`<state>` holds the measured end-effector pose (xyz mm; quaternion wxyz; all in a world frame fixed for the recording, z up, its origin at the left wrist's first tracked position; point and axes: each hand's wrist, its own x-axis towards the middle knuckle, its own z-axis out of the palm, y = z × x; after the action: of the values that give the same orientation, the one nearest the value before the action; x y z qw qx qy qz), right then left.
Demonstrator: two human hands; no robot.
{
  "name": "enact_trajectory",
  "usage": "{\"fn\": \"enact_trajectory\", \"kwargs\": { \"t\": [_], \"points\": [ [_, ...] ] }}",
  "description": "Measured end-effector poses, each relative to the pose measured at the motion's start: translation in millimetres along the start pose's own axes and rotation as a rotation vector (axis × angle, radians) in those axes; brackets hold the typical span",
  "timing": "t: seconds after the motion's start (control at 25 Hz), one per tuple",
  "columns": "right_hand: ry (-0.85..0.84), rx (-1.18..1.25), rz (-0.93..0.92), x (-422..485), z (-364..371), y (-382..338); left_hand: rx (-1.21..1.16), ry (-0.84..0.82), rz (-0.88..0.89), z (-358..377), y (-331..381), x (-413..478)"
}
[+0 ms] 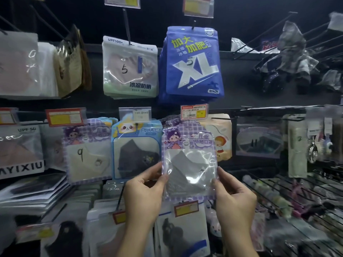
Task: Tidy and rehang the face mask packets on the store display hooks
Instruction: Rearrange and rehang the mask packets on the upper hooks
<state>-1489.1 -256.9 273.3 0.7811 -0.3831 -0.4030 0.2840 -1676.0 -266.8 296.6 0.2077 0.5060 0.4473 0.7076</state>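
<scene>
Obs: 2 hands on 1 packet. The left hand (144, 190) pinches the lower left edge of the purple checked packet (188, 160), thumb on the front. The right hand (235, 199) pinches the lower right edge the same way. The packet is held upright in front of the middle display row. Its top sits just below the red and white price tag (194, 112) and overlaps a matching purple stack (185, 125) behind it. Cannot tell whether its hang hole is on a hook; neither the hole nor the hook tip is visible.

Risks, as judged from here:
1. Both grips are low, so the top of the packet is unsupported. It could fold back as it meets the hook, and the hole would miss.
2. The price tag hangs over the hook end and hides it. Threading blind could snag or tear the film at the hole.
3. The film is glossy and held only by pinches at 2 edges. A push against the hook may make it slide out and drop onto the lower rows.
4. The neighbours are tight: the blue-bordered packet (135, 154) is just beside it on the left and the cream packet (221, 141) on the right. A sideways wobble could nudge them askew or put the packet on the wrong hook.
</scene>
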Motion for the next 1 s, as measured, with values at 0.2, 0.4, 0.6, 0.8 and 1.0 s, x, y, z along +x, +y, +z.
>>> {"fn": "enact_trajectory", "kwargs": {
  "t": [0.2,0.4,0.6,0.8,1.0],
  "points": [
    [-0.037,0.065,-0.070,13,-3,-4,-0.064,0.016,0.019,11,5,4],
    [-0.053,0.097,-0.113,28,7,-4,-0.100,0.023,0.050,15,15,18],
    [-0.033,0.103,-0.119,41,16,-3,-0.073,0.027,0.085,23,16,31],
    [-0.047,0.018,-0.049,54,15,2,-0.032,0.024,0.084,29,12,34],
    [-0.071,-0.109,-0.092,55,11,2,0.067,0.066,0.094,30,4,31]
  ]
}}
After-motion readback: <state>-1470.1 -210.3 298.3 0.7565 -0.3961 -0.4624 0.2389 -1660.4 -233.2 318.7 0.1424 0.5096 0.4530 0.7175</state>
